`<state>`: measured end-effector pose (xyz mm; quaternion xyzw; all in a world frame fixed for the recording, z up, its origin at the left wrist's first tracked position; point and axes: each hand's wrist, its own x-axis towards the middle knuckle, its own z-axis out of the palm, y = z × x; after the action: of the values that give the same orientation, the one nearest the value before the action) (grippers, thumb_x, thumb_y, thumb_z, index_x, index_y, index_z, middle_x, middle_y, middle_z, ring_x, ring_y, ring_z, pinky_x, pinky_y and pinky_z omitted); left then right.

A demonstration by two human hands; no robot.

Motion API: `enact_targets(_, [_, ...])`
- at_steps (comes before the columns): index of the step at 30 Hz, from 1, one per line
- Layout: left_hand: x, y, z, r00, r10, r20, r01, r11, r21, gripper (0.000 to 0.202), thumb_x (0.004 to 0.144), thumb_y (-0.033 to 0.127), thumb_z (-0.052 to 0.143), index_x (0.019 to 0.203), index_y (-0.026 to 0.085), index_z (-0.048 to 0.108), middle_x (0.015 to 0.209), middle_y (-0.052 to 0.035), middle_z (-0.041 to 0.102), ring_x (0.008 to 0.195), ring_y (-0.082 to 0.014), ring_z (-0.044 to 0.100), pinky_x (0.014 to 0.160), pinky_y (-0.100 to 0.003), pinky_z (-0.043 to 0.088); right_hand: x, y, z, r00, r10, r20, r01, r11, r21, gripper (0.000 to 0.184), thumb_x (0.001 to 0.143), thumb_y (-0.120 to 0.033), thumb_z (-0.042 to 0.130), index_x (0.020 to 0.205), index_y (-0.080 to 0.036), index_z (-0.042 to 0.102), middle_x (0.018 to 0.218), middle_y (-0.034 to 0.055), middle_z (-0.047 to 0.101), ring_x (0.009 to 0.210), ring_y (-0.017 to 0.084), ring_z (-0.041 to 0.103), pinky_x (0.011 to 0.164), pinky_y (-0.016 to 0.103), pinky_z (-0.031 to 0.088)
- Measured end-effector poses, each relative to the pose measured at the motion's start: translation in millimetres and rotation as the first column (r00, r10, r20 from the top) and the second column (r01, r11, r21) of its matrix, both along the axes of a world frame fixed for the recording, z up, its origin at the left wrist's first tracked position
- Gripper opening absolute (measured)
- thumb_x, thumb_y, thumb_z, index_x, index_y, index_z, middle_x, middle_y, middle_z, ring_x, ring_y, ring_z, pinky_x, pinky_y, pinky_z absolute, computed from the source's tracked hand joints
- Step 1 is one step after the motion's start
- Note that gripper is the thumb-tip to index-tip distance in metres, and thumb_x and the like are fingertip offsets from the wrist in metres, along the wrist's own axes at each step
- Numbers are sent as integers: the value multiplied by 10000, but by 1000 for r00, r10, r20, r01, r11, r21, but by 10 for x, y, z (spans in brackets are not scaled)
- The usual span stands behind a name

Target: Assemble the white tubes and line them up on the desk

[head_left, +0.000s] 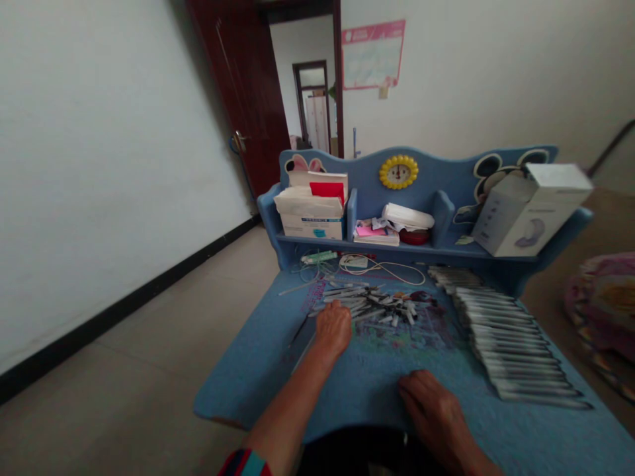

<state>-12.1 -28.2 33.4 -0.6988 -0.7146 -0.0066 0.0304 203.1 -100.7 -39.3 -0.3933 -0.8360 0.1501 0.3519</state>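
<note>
My left hand (334, 328) reaches to the near left side of a loose pile of pen parts (370, 304). Its fingers are curled down and bunched, and their tips are hidden, so what they grip cannot be made out. My right hand (429, 402) rests near the front edge of the blue desk (367, 390), fingers curled in, with nothing showing in them. On the right side of the desk lies a long row of pens (516, 344), side by side with dark ends to the right. A thin dark stick (298, 332) lies left of my left hand.
Behind the pile are a white cable (414, 271) and a green-and-white item (320, 257). A raised shelf at the back bears a mask box (312, 221), papers (377, 235) and a white carton (533, 211). A yellow flower clock (398, 172) is on its back panel.
</note>
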Motion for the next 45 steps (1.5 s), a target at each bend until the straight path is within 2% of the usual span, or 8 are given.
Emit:
enact_targets(7, [19, -54, 28, 994, -107, -34, 107, 994, 5, 299, 814, 37, 372, 865, 107, 658, 938, -141, 611, 965, -262, 527, 811, -376, 413, -16, -70, -56, 999, -46, -11, 46, 999, 26, 205, 883, -154, 402, 815, -223, 584, 747, 35, 597, 697, 171, 569, 644, 288, 464])
enact_targets(12, [35, -108, 48, 988, -150, -22, 151, 989, 10, 332, 853, 58, 320, 941, 130, 632, 1016, -127, 587, 1020, -253, 499, 858, -373, 390, -43, -119, -97, 996, -86, 7, 86, 996, 32, 208, 879, -139, 400, 795, -217, 574, 741, 33, 591, 694, 169, 554, 649, 293, 454])
enact_targets(19, [64, 40, 83, 996, -89, 11, 89, 995, -47, 286, 791, 74, 412, 903, 117, 671, 1016, -161, 598, 994, -277, 543, 778, -343, 452, -51, -119, -178, 997, -80, -15, 81, 994, 69, 186, 877, -114, 406, 849, -211, 563, 784, 34, 581, 730, 161, 545, 683, 290, 441])
enact_targets(23, [54, 111, 86, 998, -44, 39, 47, 996, -78, 245, 727, 75, 503, 889, 127, 680, 994, -152, 625, 983, -273, 572, 782, -315, 453, -58, -129, -158, 996, -87, -14, 88, 995, 49, 183, 874, -112, 417, 844, -212, 567, 783, 31, 581, 725, 161, 543, 678, 288, 436])
enact_targets(28, [-30, 91, 100, 997, 6, 81, 3, 994, -108, 249, 725, 104, 504, 905, 137, 672, 979, -142, 653, 947, -261, 603, 758, -305, 449, -55, -131, -126, 994, -104, -15, 104, 995, 0, 179, 882, -144, 421, 808, -207, 573, 779, 32, 586, 722, 165, 546, 668, 288, 433])
enact_targets(38, [-369, -201, 196, 975, 111, 195, -77, 981, -177, 134, 690, 176, 550, 725, 205, 677, 748, -22, 697, 738, -166, 632, 597, -210, 410, -98, -1, 4, 993, -118, -17, 115, 985, -131, 180, 867, -181, 439, 835, -188, 616, 769, 43, 617, 739, 175, 585, 685, 287, 455])
enact_targets(41, [-678, -280, 234, 957, 230, 178, -211, 970, -121, 173, 754, 221, 491, 785, 208, 661, 802, -23, 698, 763, -162, 631, 594, -210, 406, -134, 22, -2, 994, -105, -13, 102, 983, -152, 189, 865, -195, 440, 845, -196, 628, 799, 50, 637, 755, 181, 599, 693, 290, 462])
enact_targets(45, [-1142, -316, 246, 907, 406, 110, -402, 914, -50, 211, 785, 238, 449, 865, 184, 637, 894, -95, 687, 838, -218, 631, 636, -262, 427, -212, 29, -21, 997, -83, 10, 83, 982, -171, 197, 867, -218, 443, 826, -200, 634, 791, 52, 644, 748, 187, 604, 697, 301, 468])
